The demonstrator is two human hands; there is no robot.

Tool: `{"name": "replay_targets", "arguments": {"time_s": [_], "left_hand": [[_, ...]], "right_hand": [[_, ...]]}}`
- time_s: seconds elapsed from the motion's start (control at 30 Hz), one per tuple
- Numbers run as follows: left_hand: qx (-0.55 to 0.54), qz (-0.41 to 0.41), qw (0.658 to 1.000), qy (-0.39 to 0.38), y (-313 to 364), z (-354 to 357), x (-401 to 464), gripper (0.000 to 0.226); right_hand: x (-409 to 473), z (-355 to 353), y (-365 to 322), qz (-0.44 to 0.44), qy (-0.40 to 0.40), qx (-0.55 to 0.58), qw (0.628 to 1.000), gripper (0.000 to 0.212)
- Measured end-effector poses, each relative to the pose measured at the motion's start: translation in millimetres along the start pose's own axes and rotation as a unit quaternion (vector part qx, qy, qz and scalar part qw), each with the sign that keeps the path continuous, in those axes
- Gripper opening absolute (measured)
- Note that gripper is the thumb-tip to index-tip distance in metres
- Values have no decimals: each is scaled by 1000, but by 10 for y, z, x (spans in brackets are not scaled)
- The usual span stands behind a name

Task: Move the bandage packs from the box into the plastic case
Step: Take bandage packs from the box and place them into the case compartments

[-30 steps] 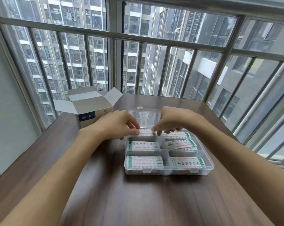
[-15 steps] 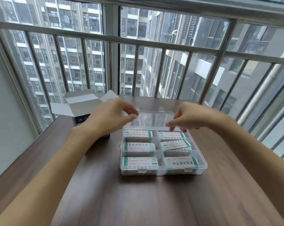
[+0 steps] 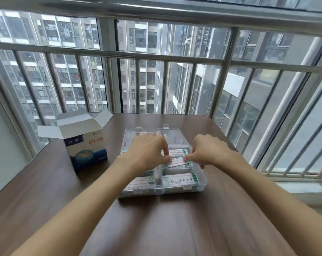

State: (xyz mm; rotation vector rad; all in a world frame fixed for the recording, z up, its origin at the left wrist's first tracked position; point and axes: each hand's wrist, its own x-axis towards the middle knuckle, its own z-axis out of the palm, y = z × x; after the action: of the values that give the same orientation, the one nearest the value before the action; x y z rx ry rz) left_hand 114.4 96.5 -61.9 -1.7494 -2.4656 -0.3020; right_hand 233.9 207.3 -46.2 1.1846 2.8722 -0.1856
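Both hands dropped from over lid to case's mid-right compartment: left hand (image 3: 149,154) & right hand (image 3: 208,152) pinch opposite ends of bandage pack (image 3: 176,160), long axis spanning between them, inside plastic case (image 3: 202,183); box (image 3: 86,150) off left.

Hidden under the hands, blurred in motion

The left hand (image 3: 147,156) and forearm cover the plastic case (image 3: 200,183)'s nine o'clock compartments; the bandage pack (image 3: 177,161) between both hands is smeared, its print unreadable, as is the box (image 3: 86,150)'s lettering; both elbows are cut off at six o'clock.
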Motion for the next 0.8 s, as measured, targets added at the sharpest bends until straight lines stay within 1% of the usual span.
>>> {"name": "replay_targets", "arguments": {"time_s": [0.13,0.23,0.47,0.57,0.67,0.73,0.8], "left_hand": [[14,-2,1000,-11,-7,17,3,34],[3,5,999,-33,13,26,5,35],[-20,18,997,-69,-28,7,-10,33],[-31,16,997,-66,-39,-15,-28,34],[-65,1,998,-27,-74,-129,-76,34],[-88,-14,996,26,-163,-264,-171,32],[-121,-51,986,101,-351,-394,-336,27]], "right_hand": [[-14,0,-8,-14,-8,-4,1000,28],[-28,-6,25,-21,-15,-5,1000,30],[19,-100,-4,-16,-99,17,995,30],[-18,-146,-22,-15,-103,25,994,28],[-55,-268,-18,-13,-75,39,996,26],[-77,-364,-41,-30,-38,48,998,26],[-104,-424,-145,-65,10,71,995,24]]}}
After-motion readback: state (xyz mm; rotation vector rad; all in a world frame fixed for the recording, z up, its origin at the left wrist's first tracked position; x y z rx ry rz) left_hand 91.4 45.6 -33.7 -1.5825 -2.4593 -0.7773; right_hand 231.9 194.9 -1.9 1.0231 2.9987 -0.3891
